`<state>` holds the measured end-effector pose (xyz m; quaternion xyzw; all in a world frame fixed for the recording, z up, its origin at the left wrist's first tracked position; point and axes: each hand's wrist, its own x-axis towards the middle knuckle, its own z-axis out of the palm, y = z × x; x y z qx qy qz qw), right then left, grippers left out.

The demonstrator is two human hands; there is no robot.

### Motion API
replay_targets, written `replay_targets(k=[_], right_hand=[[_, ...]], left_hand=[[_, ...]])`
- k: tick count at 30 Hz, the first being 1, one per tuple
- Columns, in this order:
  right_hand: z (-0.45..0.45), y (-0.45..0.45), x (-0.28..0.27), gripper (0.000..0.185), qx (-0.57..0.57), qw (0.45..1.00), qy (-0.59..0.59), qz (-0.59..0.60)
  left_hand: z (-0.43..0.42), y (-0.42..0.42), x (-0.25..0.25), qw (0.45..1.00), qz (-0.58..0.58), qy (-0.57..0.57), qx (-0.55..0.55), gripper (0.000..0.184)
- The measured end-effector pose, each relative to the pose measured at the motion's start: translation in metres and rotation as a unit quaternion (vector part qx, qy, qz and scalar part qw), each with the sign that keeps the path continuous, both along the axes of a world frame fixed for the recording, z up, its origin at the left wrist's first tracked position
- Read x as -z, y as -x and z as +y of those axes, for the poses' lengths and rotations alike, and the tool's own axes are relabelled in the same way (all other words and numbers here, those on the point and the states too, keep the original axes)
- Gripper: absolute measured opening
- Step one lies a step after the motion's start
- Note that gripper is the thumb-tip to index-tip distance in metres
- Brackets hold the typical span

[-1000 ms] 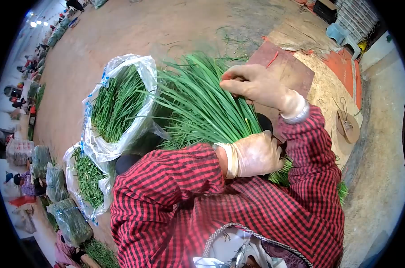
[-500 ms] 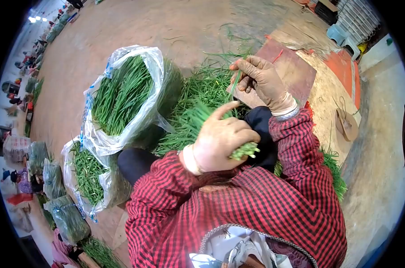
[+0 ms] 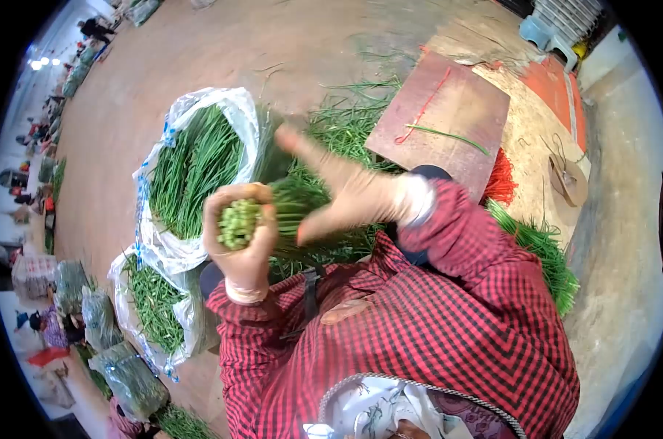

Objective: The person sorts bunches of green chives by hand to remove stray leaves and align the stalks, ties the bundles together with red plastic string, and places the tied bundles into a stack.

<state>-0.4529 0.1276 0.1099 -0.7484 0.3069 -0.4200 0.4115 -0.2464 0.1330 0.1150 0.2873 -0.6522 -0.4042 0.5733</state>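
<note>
My left hand (image 3: 249,262), in a thin pale glove, is wrapped round a bunch of chives (image 3: 238,224). The cut pale-green ends face me, and the leaves trail off to the right behind the fist. My right hand (image 3: 346,192), gloved as well and blurred by motion, is stretched out with thumb and fingers apart, beside the bunch's leaves. Nothing shows in it. On a reddish-brown board (image 3: 467,99) farther right lie a red tie (image 3: 427,110) and a single chive stalk (image 3: 448,134).
A plastic-lined bag (image 3: 233,102) packed with chives stands at left, with a second bag (image 3: 192,322) of green trimmings nearer. Loose chives (image 3: 350,121) cover the floor ahead. Red ties (image 3: 500,179) and another chive pile (image 3: 540,256) lie right. Filled bags (image 3: 130,380) line the far left.
My left hand has moved left and turned the bunch's cut ends upward. My right hand has left the board side, let go of its stalk and spread toward the bunch. A stalk now shows on the board.
</note>
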Motion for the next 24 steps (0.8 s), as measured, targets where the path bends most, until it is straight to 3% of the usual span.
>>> replay_targets(k=[1, 2, 4, 6, 7, 8, 9, 11, 14, 16, 17, 19, 20, 22, 23, 24], right_hand=[[-0.001, -0.023, 0.036, 0.128, -0.014, 0.997, 0.061, -0.040], [0.006, -0.034, 0.019, 0.126, 0.036, 0.994, 0.094, 0.051], [-0.008, -0.041, 0.004, 0.123, 0.165, 0.956, 0.240, -0.035], [-0.019, -0.017, -0.027, 0.116, 0.207, 0.936, 0.285, -0.019], [-0.029, -0.008, -0.035, 0.110, 0.211, 0.924, 0.315, -0.054], [-0.034, 0.005, -0.045, 0.102, 0.189, 0.925, 0.317, -0.087], [-0.033, 0.023, -0.059, 0.097, 0.194, 0.926, 0.316, -0.068], [-0.016, 0.066, -0.093, 0.089, 0.275, 0.909, 0.301, 0.087], [-0.008, 0.129, -0.100, 0.085, 0.353, 0.868, 0.225, 0.266], [-0.016, 0.167, -0.077, 0.074, 0.376, 0.840, 0.162, 0.355], [-0.021, 0.184, -0.060, 0.067, 0.392, 0.819, 0.107, 0.405], [-0.035, 0.215, -0.018, 0.058, 0.363, 0.851, 0.089, 0.368], [-0.045, 0.224, 0.007, 0.051, 0.378, 0.839, 0.034, 0.389], [-0.076, 0.237, 0.057, 0.054, 0.377, 0.818, -0.119, 0.417], [-0.084, 0.243, 0.086, 0.058, 0.383, 0.812, -0.140, 0.419], [-0.091, 0.248, 0.116, 0.062, 0.388, 0.805, -0.160, 0.420]], left_hand=[[-0.002, 0.006, -0.009, 1.000, 0.013, 0.009, -0.012, 0.042], [-0.004, 0.013, -0.019, 0.999, 0.026, 0.018, -0.026, 0.044], [-0.015, 0.030, -0.038, 0.993, 0.061, 0.098, 0.007, 0.043], [-0.030, 0.052, -0.066, 0.978, 0.084, 0.168, 0.091, 0.046], [-0.043, 0.064, -0.070, 0.958, 0.173, 0.164, 0.157, 0.052], [-0.047, 0.076, -0.079, 0.955, 0.192, 0.162, 0.160, 0.048], [-0.052, 0.090, -0.089, 0.950, 0.211, 0.160, 0.163, 0.044], [-0.059, 0.128, -0.085, 0.955, 0.226, 0.168, 0.096, 0.038], [-0.081, 0.191, -0.069, 0.912, 0.326, -0.067, 0.239, 0.031], [-0.102, 0.231, -0.043, 0.819, 0.371, -0.238, 0.368, 0.033], [-0.108, 0.253, -0.024, 0.797, 0.394, -0.279, 0.364, 0.033], [-0.128, 0.285, 0.028, 0.764, 0.410, -0.353, 0.351, 0.034], [-0.140, 0.295, 0.061, 0.755, 0.403, -0.388, 0.342, 0.035], [-0.153, 0.296, 0.108, 0.826, 0.297, -0.409, 0.248, 0.048], [-0.144, 0.288, 0.107, 0.832, 0.219, -0.492, 0.137, 0.059], [-0.153, 0.281, 0.147, 0.879, 0.068, -0.468, 0.060, 0.066]])
